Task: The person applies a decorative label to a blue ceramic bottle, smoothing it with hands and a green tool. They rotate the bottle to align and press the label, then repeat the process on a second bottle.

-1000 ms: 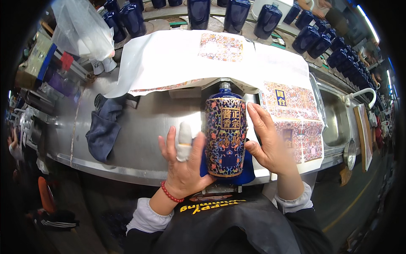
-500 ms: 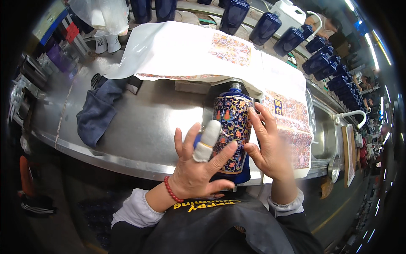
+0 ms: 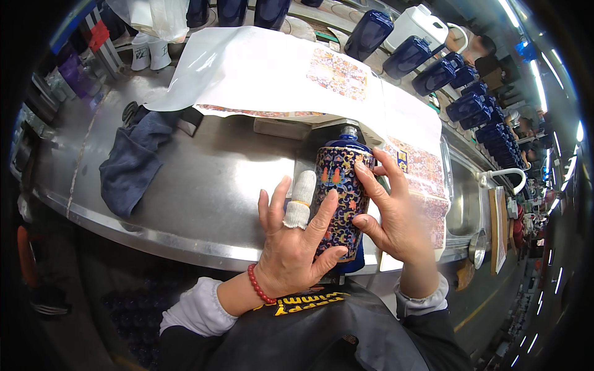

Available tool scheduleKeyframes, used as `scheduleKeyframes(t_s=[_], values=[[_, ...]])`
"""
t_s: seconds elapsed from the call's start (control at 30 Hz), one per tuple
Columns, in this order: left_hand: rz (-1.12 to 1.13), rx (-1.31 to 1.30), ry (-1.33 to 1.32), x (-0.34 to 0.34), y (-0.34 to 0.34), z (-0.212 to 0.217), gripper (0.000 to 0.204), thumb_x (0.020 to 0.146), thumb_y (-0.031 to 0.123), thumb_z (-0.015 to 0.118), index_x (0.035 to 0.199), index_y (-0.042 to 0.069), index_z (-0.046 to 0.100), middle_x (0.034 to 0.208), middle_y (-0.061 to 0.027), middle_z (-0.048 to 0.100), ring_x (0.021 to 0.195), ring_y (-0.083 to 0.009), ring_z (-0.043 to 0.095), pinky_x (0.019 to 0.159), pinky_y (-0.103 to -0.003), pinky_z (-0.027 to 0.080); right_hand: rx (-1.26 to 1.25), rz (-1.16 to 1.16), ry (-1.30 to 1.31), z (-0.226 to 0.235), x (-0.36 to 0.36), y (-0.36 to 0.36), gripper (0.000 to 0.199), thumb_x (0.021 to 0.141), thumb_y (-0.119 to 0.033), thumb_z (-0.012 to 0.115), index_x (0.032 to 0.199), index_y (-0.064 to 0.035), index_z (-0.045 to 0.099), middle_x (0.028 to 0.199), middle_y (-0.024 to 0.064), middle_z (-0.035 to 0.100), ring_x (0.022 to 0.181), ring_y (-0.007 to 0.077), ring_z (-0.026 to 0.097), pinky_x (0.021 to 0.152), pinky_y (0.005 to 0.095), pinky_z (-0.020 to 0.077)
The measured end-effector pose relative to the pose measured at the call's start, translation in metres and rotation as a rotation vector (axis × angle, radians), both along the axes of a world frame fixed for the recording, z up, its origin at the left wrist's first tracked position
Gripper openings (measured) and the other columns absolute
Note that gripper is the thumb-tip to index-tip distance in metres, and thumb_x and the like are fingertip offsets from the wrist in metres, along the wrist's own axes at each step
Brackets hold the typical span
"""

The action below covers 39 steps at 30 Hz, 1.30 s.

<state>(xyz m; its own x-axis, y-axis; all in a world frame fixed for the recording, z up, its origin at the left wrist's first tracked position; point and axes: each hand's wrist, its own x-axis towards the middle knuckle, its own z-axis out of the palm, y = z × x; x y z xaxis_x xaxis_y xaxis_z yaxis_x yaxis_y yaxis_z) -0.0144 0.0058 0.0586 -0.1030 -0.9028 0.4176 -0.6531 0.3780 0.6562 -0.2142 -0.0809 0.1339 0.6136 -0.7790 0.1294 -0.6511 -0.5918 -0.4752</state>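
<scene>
A dark blue glass bottle (image 3: pixel 337 213) lies tilted before me, its threaded neck away from me. A multicoloured floral decal covers its front. My left hand (image 3: pixel 288 247) is open at its left side, fingers spread, index fingertip and thumb on the decal. A white fabric sleeve (image 3: pixel 301 201) wraps one finger of that hand. My right hand (image 3: pixel 399 219) is open too, with index finger and thumb on the front's right part and another finger by the upper right edge. Whatever supports the bottle underneath is mostly hidden.
A white sheet with printed floral panels (image 3: pixel 266 71) spreads behind the bottle. On the metal worktop, a blue-grey cloth (image 3: pixel 133 164) lies left. A sink (image 3: pixel 461 201) with a white faucet (image 3: pixel 510 176) is right. Several blue bottles (image 3: pixel 405 57) and a white jug (image 3: pixel 416 28) stand beyond.
My left index finger and thumb have shifted slightly up along the bottle's front. The right hand stays at the right side. The whole view has shifted a little.
</scene>
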Motion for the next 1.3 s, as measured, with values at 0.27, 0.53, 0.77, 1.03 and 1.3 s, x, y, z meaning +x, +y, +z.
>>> scheduleKeyframes(t_s=[0.27, 0.53, 0.77, 1.03, 1.3], values=[[-0.007, -0.006, -0.012, 0.0, -0.002, 0.001, 0.075, 0.096, 0.056, 0.057, 0.151, 0.005, 0.048, 0.148, -0.0281, 0.046, 0.142, -0.0477, 0.025, 0.115, -0.067, 0.009, -0.013, -0.02, 0.059, 0.002, 0.004, -0.006, 0.072, 0.083, -0.028, 0.08, 0.149, -0.0165, 0.052, 0.156, 0.0237, 0.034, 0.129, 0.0426, 0.047, 0.109, 0.0493, 0.042], [-0.009, -0.024, -0.006, 0.002, -0.003, 0.002, 0.076, 0.096, 0.054, 0.056, 0.15, 0.002, 0.048, 0.147, -0.0287, 0.045, 0.14, -0.0482, 0.029, 0.115, -0.067, 0.012, -0.032, 0.008, 0.061, 0.003, 0.006, -0.01, 0.071, 0.084, -0.032, 0.079, 0.148, -0.0152, 0.053, 0.154, 0.024, 0.036, 0.128, 0.0424, 0.048, 0.108, 0.0497, 0.042], [-0.017, -0.026, -0.015, 0.004, -0.005, -0.001, 0.081, 0.097, 0.06, 0.053, 0.151, 0.001, 0.045, 0.149, -0.0281, 0.045, 0.141, -0.0471, 0.029, 0.116, -0.065, 0.013, -0.034, 0.016, 0.064, 0.003, 0.005, -0.012, 0.071, 0.086, -0.035, 0.077, 0.149, -0.0148, 0.052, 0.154, 0.0231, 0.036, 0.126, 0.0411, 0.049, 0.108, 0.0496, 0.0421], [-0.066, 0.118, 0.19, 0.015, 0.002, -0.016, 0.093, 0.099, 0.064, 0.046, 0.154, -0.009, 0.028, 0.124, -0.0236, 0.064, 0.145, -0.0467, 0.027, 0.116, -0.065, 0.009, 0.033, -0.016, 0.038, 0.001, 0.005, 0.003, 0.071, 0.087, -0.03, 0.076, 0.152, -0.0169, 0.049, 0.159, 0.0231, 0.03, 0.124, 0.0382, 0.049, 0.107, 0.0476, 0.0439], [-0.108, 0.143, 0.201, 0.014, 0.0, -0.018, 0.093, 0.099, 0.06, 0.051, 0.155, -0.01, 0.025, 0.12, -0.0253, 0.065, 0.142, -0.05, 0.028, 0.114, -0.068, 0.009, 0.022, 0.004, 0.046, 0.0, 0.005, -0.001, 0.077, 0.086, -0.038, 0.078, 0.153, -0.0157, 0.047, 0.158, 0.0246, 0.03, 0.121, 0.0376, 0.052, 0.106, 0.0474, 0.0456]])
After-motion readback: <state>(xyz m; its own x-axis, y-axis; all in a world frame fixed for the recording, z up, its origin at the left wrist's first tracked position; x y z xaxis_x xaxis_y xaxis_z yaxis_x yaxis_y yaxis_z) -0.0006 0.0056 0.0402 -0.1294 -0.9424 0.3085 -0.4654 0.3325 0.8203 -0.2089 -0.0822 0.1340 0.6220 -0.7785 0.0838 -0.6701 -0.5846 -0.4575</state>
